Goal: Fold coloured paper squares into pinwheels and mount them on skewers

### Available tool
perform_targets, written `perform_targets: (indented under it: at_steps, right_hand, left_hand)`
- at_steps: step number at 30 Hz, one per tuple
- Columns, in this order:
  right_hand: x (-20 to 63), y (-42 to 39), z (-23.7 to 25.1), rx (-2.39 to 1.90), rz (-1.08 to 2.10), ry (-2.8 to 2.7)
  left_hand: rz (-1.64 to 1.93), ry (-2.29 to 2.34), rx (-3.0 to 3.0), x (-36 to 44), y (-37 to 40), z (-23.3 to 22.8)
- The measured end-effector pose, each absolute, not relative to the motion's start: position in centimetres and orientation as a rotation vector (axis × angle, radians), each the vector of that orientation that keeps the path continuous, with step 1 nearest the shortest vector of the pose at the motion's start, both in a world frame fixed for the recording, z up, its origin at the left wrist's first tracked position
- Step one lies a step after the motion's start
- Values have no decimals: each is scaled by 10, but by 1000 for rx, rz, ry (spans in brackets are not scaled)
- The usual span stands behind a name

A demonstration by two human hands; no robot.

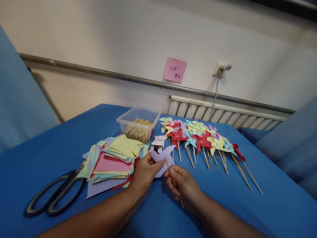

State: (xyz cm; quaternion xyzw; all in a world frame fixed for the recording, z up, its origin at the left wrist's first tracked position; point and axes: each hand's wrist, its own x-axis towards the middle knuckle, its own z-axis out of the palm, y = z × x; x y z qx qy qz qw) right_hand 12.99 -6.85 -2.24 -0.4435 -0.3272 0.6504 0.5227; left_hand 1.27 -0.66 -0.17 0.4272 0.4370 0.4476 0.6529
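Observation:
My left hand (146, 170) is closed on a lilac paper pinwheel (164, 155), its thumb pressed near the middle of the paper. A thin wooden stick (174, 180) is pinched in my right hand (182, 185), and its upper end lies against the pinwheel's centre. The stick slants down past my right fingers. Whether the paper is fastened to the stick is hidden by my thumb. Just behind the pinwheel stand small white boxes (158, 142). To the left of my left hand lies a stack of coloured paper squares (116, 162).
Scissors with dark handles (58, 191) lie at the left, blades under the paper. A clear plastic box (123, 124) of short sticks stands behind the stack. Several pinwheels on sticks (201, 140) lie to the right on the blue tablecloth (262, 215). A radiator (223, 114) lines the wall.

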Motion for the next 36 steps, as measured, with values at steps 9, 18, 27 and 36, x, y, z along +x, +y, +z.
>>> perform_targets:
  at_steps: [9,18,27,36]
  right_hand:
    - [131,-69,-19,-1089,1572,-783]
    - [130,-68,-21,-1109,1546,-796]
    - [129,-71,-20,-1109,1536,-794]
    - [129,-70,-20,-1129,1536,-766]
  left_hand:
    - [1008,1002,1011,12,-6,-2]
    - [1016,1012,992,12,-6,0]
    - [1035,1034,1017,12,-7,-1]
    - [1019,1054,1026,12,-5,-3]
